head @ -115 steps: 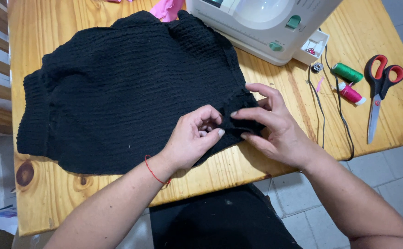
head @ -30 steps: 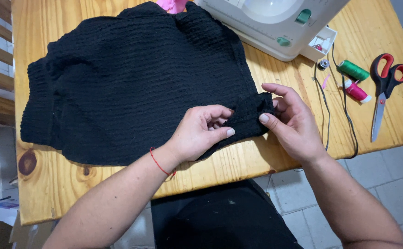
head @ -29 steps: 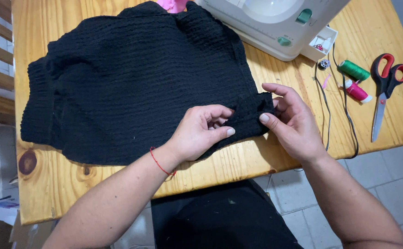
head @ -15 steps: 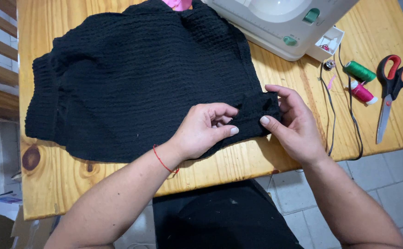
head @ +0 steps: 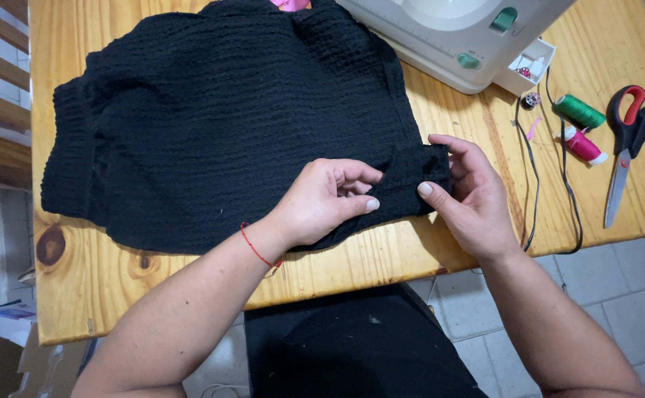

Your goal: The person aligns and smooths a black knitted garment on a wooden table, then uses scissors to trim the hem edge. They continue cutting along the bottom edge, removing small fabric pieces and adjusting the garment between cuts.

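Head view, looking straight down: the left hand (head: pixel 322 203) has its grip clenched on a fold of the black knit sweater (head: pixel 226 125), thumb pressed against curled fingers near the garment's lower right corner, and the right hand (head: pixel 470 195) pinches the same corner from the other side, thumb on top of the cloth and fingers spread behind its edge. Between the two grips the corner is drawn taut and lifted slightly off the wood, which looks like a way of keeping a small stretch of hem or cuff flat and steady for close work; whether a needle or thread lies between the fingers is too small to tell. A thin red bracelet (head: pixel 257 247) circles the left wrist. The sweater lies spread flat on the wooden bench (head: pixel 153 287), its long axis running left to right across the frame, a ribbed band at the far left end and the held corner pointing right, toward the person's right hand. Just beyond the garment, at the top, stands a white sewing machine (head: pixel 455 29) with its cords (head: pixel 529 169) trailing down the bench beside the right hand. Farther right lie a green thread spool (head: pixel 579 112), a pink thread spool (head: pixel 582 145) and red-handled scissors (head: pixel 627 151), all well apart from the hands yet within reach.
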